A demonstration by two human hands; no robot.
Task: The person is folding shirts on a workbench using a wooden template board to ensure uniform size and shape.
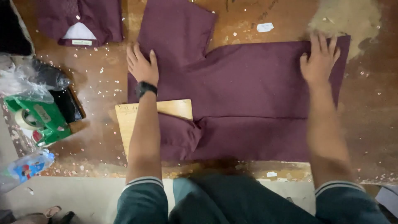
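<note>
A maroon shirt lies spread face down on a worn wooden table, one sleeve angled up toward the far edge. My left hand presses flat on the shirt's left shoulder area, a black watch on its wrist. My right hand lies flat with fingers apart on the shirt's far right corner. A pale wooden board lies partly under the shirt below my left forearm, and the near sleeve is folded over it.
A folded maroon shirt with a white collar insert sits at the far left. A green tape dispenser, plastic bags and a small printed packet crowd the left edge. A scrap of paper lies beyond the shirt.
</note>
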